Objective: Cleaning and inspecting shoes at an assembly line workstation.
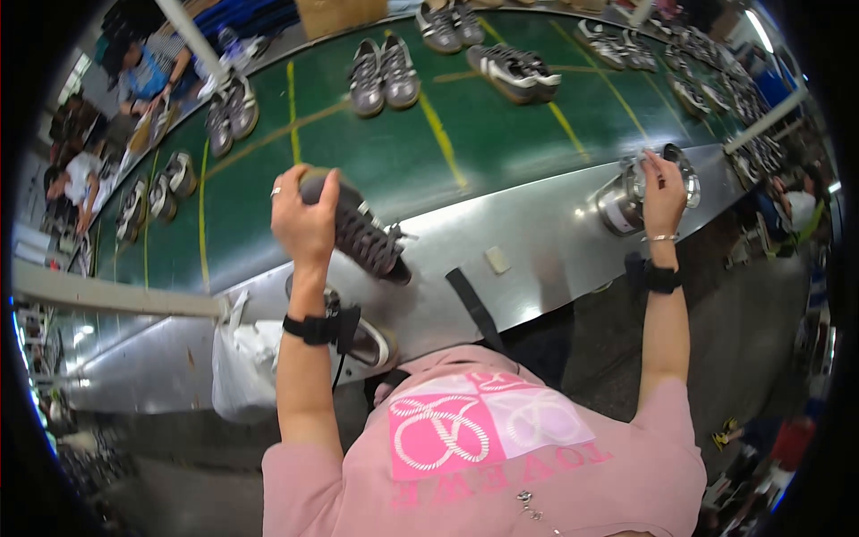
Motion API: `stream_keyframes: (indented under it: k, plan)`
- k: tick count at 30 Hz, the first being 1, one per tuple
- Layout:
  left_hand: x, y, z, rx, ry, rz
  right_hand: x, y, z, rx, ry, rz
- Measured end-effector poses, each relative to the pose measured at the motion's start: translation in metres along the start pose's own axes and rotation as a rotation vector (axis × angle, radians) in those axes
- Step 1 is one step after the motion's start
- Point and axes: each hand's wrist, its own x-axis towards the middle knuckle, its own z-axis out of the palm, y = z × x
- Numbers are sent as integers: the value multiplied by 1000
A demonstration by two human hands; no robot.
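Above steel ledge (528,233), shoe (358,228) toe-down-right.

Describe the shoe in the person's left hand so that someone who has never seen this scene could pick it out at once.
Start at the long green conveyor belt and drop to the steel ledge along its near edge. Above that ledge, the left hand grips a dark grey laced shoe. Unlike the paired shoes on the belt, it is single and lifted.

A grey laced sneaker (358,228) sits in the left hand (304,219) over the near steel ledge (528,233). To the right, the right hand (664,190) touches a shiny metal canister (626,199) on that ledge. Beyond lies the green conveyor belt (501,125), carrying pairs of grey sneakers (383,76).
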Motion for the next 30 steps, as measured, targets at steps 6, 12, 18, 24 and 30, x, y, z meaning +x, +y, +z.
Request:
stream_keyframes:
  k: [6, 12, 18, 24, 30]
  plan:
    - [-5, -10, 0, 30, 13, -103, -132, -127, 92, 635, -581, -85]
    - [-2, 1, -7, 32, 25, -94, -201, -202, 170, 406, -878, -564]
    - [-20, 30, 13, -2, 7, 143, -239, -195, 203, 229, -766, -716]
    - [-28, 33, 11, -34, 82, 121, -235, -183, 159, 178, -857, -624]
    - [-28, 39, 19, -44, 75, 150, -246, -186, 201, 175, -767, -628]
